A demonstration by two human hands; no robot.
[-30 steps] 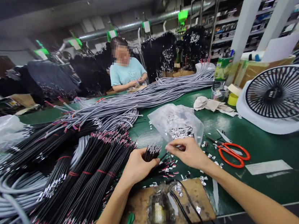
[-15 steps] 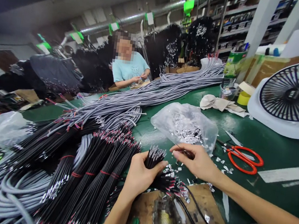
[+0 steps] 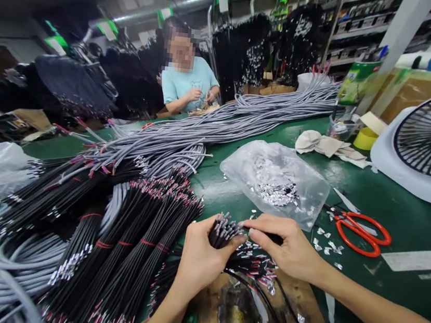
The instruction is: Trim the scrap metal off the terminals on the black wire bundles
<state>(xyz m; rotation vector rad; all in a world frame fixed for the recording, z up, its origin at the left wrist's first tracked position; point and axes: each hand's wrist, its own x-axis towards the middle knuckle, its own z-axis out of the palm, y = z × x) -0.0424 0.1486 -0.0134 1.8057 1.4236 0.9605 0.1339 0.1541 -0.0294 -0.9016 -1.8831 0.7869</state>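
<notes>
My left hand (image 3: pixel 199 256) is closed around a small bundle of black cables (image 3: pixel 222 231) whose stripped ends point up and to the right. My right hand (image 3: pixel 287 246) is closed in a pinch just right of those ends, its fingertips at the bundle's tip; what it pinches is too small to name. Below both hands lie loose cable ends with metal terminals (image 3: pixel 256 263) on a worn wooden board (image 3: pixel 299 308).
Tied black cable bundles (image 3: pixel 126 245) and grey cables (image 3: pixel 186 142) fill the left of the green table (image 3: pixel 409 216). A plastic bag of metal terminals (image 3: pixel 278 182), orange scissors (image 3: pixel 364 232), a white fan (image 3: pixel 429 151) and a rag (image 3: pixel 320 143) lie right. Another person (image 3: pixel 188 82) works at the far side.
The view has tilted downward and drifted. My right hand has moved left, closer to the bundle's tip. My left hand keeps its grip on the cables.
</notes>
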